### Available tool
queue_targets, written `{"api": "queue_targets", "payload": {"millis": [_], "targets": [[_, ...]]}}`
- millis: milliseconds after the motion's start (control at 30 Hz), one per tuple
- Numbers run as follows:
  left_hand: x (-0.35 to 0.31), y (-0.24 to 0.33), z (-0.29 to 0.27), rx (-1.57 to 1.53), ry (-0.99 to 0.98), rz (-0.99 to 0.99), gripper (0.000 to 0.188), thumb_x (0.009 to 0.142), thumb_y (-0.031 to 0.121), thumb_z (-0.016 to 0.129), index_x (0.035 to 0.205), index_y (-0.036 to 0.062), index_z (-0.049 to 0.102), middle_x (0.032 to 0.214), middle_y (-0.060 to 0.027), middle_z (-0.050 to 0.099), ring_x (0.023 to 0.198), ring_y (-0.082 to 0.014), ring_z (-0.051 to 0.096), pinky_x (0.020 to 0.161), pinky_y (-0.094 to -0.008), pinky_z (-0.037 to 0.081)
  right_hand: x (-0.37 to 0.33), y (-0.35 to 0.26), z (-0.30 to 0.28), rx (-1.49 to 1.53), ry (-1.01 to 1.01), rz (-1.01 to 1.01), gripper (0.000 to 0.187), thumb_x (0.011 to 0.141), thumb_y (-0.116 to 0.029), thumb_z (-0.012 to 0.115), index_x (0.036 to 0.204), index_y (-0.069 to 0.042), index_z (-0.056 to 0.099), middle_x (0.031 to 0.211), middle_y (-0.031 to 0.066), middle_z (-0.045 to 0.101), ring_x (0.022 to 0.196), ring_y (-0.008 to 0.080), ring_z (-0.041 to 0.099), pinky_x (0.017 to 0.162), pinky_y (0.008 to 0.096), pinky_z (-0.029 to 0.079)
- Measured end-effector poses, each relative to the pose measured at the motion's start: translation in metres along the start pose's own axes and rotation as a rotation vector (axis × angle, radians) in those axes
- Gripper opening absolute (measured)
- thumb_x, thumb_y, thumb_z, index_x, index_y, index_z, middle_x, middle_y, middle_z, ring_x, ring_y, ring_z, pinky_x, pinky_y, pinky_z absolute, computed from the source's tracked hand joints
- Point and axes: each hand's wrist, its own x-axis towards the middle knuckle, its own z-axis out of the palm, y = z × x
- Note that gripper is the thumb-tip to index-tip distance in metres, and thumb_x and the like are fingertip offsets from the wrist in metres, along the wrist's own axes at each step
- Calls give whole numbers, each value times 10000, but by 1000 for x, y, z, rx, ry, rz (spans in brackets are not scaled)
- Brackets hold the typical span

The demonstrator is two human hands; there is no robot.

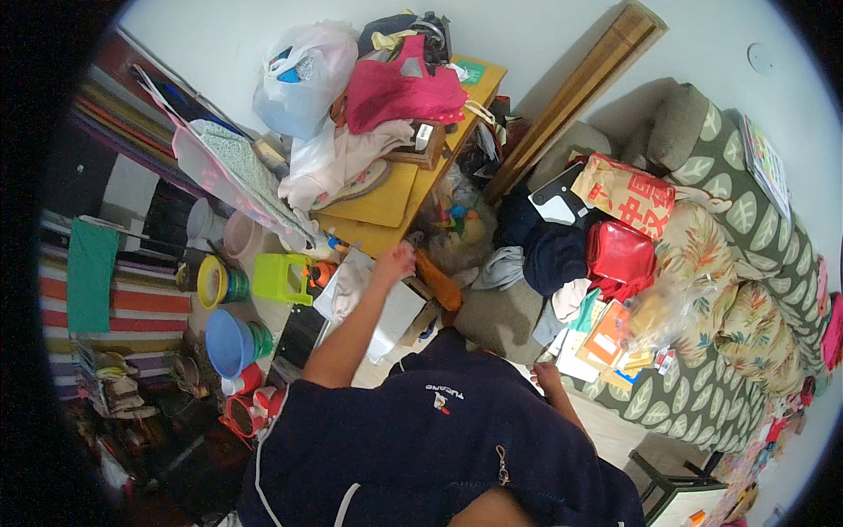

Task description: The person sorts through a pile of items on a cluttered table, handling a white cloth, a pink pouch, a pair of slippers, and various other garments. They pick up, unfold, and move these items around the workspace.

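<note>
My left hand [397, 263] reaches out past the front of a yellow wooden table [364, 230], its fingers loosely bent and nothing visible in them. Below it lie a whitish cloth [349, 292] and a white board-like sheet [392, 318]. An orange rounded object [437, 283] is just right of that hand. Close to my body, my right hand [546, 376] hangs beside the sofa edge with fingers a little apart, apparently holding nothing. Papers and an orange booklet [606, 335] lie on the sofa near it.
A leaf-patterned sofa [702, 400] carries dark clothes [557, 257], a red shiny bag [620, 253] and a brown paper bag [628, 195]. Pink clothing [399, 92] and a plastic bag [307, 83] crowd the table. A green stool [281, 278] and blue basin [230, 342] stand left. Wooden planks [580, 97] lean on the wall.
</note>
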Motion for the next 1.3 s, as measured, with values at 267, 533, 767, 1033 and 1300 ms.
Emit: {"api": "queue_targets", "payload": {"millis": [267, 533, 767, 1033, 1300], "targets": [[134, 179, -37, 318, 522, 685, 646, 704, 145, 626, 1264, -2, 339, 1173, -214, 463, 1093, -304, 454, 896, -346, 375, 1, -52, -1, 67, 74, -9, 243, 809, -194, 512, 939, 3, 568, 762, 75, 615, 539, 129, 555, 443, 246, 426], [219, 244, -73, 635, 610, 602, 892, 654, 285, 692, 1322, -21, 186, 1307, -260, 309, 1210, -347, 322, 1005, -379, 258, -10, -127, 21, 341, 52, 63, 250, 825, -214, 526, 934, 8, 557, 775, 97, 615, 604, 149, 572, 504, 250, 440], [217, 282, -78, 1047, 685, 446, 525, 737, 390, 593, 1141, 74, 484, 1085, -171, 553, 1011, -344, 518, 846, -426, 411, -4, -198, 42, 228, -36, -62, 280, 823, -190, 533, 1022, 6, 547, 863, 107, 622, 650, 144, 591, 521, 214, 443], [220, 307, -81, 1122, 585, 704, 564, 696, 409, 648, 1125, 66, 516, 1099, -151, 548, 1012, -311, 524, 845, -416, 416, -1, -191, 53, 119, -2, 2, 288, 814, -240, 541, 983, -8, 559, 808, 68, 630, 607, 115, 572, 534, 240, 430], [236, 270, -73, 1111, 693, 436, 789, 689, 416, 650, 1312, 109, 276, 1324, -140, 337, 1146, -336, 413, 916, -419, 384, 10, -159, 52, 39, -33, -70, 253, 836, -231, 523, 962, -15, 563, 793, 55, 620, 593, 112, 569, 486, 220, 419]]}}
